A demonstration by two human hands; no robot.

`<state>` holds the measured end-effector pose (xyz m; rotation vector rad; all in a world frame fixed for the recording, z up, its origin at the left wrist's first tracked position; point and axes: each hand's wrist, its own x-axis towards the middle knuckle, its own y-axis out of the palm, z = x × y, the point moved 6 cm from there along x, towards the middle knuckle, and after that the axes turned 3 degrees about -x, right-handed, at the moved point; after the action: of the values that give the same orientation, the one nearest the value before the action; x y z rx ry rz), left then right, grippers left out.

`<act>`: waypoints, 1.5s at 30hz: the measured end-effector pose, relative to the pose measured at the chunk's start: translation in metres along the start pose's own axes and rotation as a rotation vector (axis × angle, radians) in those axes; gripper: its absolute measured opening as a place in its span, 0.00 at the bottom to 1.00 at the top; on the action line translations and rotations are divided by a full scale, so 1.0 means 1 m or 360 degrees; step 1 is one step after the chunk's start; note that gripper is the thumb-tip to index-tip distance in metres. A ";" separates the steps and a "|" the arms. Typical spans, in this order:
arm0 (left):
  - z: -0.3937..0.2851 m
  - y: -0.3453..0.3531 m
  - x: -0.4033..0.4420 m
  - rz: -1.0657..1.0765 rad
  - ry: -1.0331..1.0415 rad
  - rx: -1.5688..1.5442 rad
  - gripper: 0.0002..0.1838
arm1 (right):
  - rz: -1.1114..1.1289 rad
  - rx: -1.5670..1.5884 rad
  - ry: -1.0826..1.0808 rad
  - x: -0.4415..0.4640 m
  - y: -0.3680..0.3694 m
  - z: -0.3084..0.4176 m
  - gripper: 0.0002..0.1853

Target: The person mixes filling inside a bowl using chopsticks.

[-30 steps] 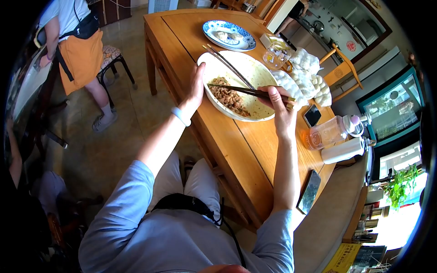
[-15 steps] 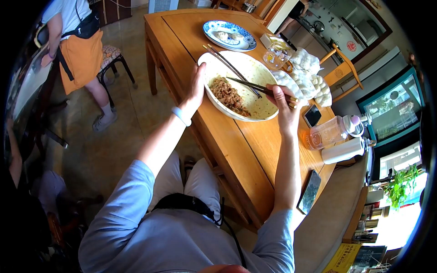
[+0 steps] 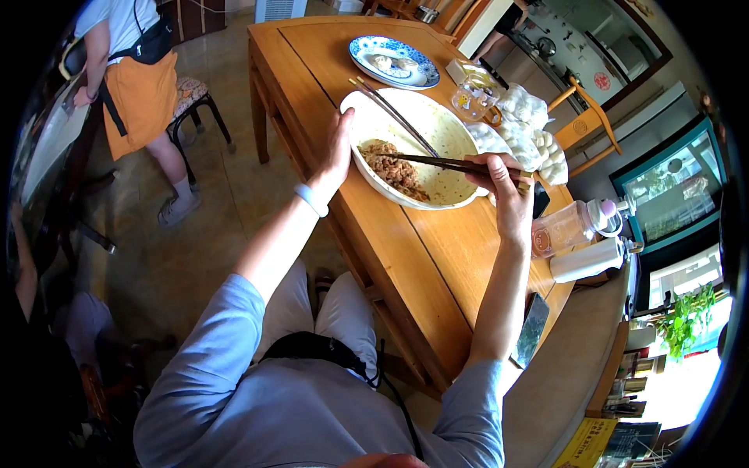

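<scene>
A large white bowl (image 3: pixel 449 129) stands near the edge of the wooden table, with brown minced filling (image 3: pixel 394 173) heaped on its near left side. My left hand (image 3: pixel 338 148) grips the bowl's left rim. In my right hand (image 3: pixel 503 187) is a pair of dark chopsticks (image 3: pixel 445 161), closed round their thick ends at the bowl's right side. Their tips reach into the filling. A second pair of chopsticks (image 3: pixel 394 109) leans inside the bowl, its ends jutting past the far rim.
Behind the bowl is a blue-and-white plate (image 3: pixel 359 54) with a few pale pieces. Plastic bags of white items (image 3: pixel 527 129), a glass mug (image 3: pixel 470 101), a drink bottle (image 3: pixel 566 228), a white bottle (image 3: pixel 589 260) and a phone (image 3: pixel 532 327) lie rightward. Another person (image 3: pixel 136 78) stands at far left.
My right hand has moved right and slightly down, swinging the chopsticks flatter, with their tips shifted left into the filling. My left hand stays on the rim.
</scene>
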<state>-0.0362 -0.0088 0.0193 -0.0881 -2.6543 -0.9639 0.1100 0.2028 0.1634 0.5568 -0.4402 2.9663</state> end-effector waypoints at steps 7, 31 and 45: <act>0.005 -0.002 0.003 -0.0006 0.0006 -0.0014 0.27 | 0.0150 0.0017 -0.0072 0.002 0.028 -0.005 0.16; 0.005 -0.001 0.003 -0.0032 -0.0008 -0.0019 0.26 | -0.0334 -0.0171 0.0072 -0.010 -0.049 0.024 0.17; -0.030 0.013 -0.016 -0.0044 -0.0057 0.0273 0.28 | -0.0206 -0.0004 0.0065 -0.004 0.002 -0.009 0.16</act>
<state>-0.0110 -0.0170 0.0447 -0.0297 -2.7652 -0.7451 0.1099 0.2035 0.1533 0.5034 -0.3883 2.8477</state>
